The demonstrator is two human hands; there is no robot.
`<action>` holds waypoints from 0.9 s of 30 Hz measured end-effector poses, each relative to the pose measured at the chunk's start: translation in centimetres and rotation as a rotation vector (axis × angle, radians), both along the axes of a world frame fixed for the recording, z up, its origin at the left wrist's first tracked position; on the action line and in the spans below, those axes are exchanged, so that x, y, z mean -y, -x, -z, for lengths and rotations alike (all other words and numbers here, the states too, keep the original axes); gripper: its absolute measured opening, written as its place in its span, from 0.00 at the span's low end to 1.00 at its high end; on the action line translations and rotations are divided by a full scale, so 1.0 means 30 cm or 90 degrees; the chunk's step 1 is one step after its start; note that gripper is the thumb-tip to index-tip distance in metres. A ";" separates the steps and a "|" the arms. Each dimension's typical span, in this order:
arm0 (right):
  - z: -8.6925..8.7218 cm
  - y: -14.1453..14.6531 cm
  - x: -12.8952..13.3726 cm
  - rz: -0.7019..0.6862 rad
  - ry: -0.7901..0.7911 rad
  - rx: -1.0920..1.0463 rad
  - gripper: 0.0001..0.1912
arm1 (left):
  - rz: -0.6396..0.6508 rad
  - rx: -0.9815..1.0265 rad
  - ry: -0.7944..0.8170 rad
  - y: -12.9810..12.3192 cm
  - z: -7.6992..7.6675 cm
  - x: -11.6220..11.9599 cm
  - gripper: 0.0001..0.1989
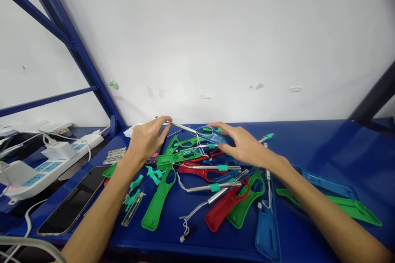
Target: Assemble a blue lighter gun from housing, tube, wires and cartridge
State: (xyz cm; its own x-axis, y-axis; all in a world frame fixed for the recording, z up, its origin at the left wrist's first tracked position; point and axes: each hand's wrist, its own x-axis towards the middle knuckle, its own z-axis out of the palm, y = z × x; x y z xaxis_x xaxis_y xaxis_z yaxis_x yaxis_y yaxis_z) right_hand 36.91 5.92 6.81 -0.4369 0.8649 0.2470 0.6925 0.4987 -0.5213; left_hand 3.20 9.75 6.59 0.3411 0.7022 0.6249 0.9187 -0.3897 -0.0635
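Note:
My left hand [142, 139] pinches a thin metal tube [184, 127] near its far end, thumb and forefinger together. The tube's other end meets a blue plastic lighter-handle half [212, 134], which my right hand [242, 143] grips by its wide part. A white wire [199, 141] hangs where the two meet; whether the tube is seated in the shell I cannot tell. Below lie green handle halves [157, 205], red ones [218, 213] and another blue one [268, 230]. Among them are metal tubes with wires and teal plastic pieces [214, 188].
Along the left of the blue table [182, 236] lie a phone [72, 201], teal triggers [154, 174] and small clear parts [132, 209]. A white power strip [46, 168] with plugs and cables stands further left. Behind rise a white wall [216, 41] and a blue metal frame [77, 45].

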 end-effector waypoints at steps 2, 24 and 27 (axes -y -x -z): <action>0.002 0.003 0.002 -0.010 0.008 -0.022 0.22 | -0.005 0.001 -0.002 0.000 0.003 -0.001 0.17; 0.017 0.042 -0.006 -0.087 0.291 -0.220 0.23 | -0.078 0.007 0.005 -0.013 0.020 -0.004 0.17; 0.008 0.048 -0.002 -0.111 0.306 -0.231 0.23 | -0.085 0.009 0.000 -0.016 0.023 -0.003 0.17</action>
